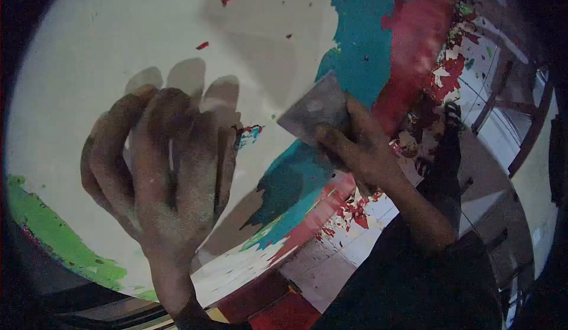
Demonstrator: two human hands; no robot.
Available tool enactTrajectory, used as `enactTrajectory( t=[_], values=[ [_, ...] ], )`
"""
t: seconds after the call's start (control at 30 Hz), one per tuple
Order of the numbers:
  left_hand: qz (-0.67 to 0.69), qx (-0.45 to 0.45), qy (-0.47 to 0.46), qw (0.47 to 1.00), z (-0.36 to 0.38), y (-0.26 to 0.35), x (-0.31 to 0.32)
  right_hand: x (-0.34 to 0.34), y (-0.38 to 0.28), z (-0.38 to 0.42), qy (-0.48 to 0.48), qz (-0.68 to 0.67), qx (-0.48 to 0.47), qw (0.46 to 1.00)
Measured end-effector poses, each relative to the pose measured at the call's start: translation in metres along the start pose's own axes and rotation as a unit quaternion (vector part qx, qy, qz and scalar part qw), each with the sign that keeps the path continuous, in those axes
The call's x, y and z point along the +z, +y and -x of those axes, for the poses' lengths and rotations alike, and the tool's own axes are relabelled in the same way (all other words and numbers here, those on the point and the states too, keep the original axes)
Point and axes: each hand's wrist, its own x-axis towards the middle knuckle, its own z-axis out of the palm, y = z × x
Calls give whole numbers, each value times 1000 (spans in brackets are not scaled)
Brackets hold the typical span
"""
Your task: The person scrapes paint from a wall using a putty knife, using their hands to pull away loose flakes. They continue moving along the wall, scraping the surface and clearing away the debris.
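My left hand (168, 170) is raised in front of the pale wall (118, 28), its fingers apart and slightly bent, with nothing in them; their shadows fall just above the fingertips. My right hand (367, 146) is closed around a flat grey scraper (316, 108). The scraper's blade points up and left, over the border between pale surface and teal paint (361, 46). A small patch of red and teal flakes (249, 134) lies between the two hands. Whether the blade touches the wall cannot be made out.
A red painted band (414, 40) runs beside the teal. Paint flakes (352, 211) are scattered on the tiled floor (313, 271). Green paint (59, 235) remains at lower left. A dark wooden frame (520, 111) stands at right.
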Motion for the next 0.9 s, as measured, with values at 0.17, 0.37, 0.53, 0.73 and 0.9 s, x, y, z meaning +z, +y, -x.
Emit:
enactTrajectory(
  t=[0.17, 0.37, 0.53, 0.73, 0.9],
  values=[
    [1, 8, -13, 1000, 0, 0, 1, -3, 2, 1, 6, 5, 27, 1000],
    [0, 10, -11, 1000, 0, -1, 1, 7, -10, -4, -12, -52, 15, 998],
    [33, -1, 2, 999, 3, -3, 0, -28, 16, 14, 32, 15, 0, 999],
    [-20, -141, -71, 987, 28, 21, 1, -44, 8, 52, 80, 58, 94, 991],
    [-35, -150, -132, 979, 57, 47, 9, -35, 2, 52, 27, 124, 3, 992]
  ],
)
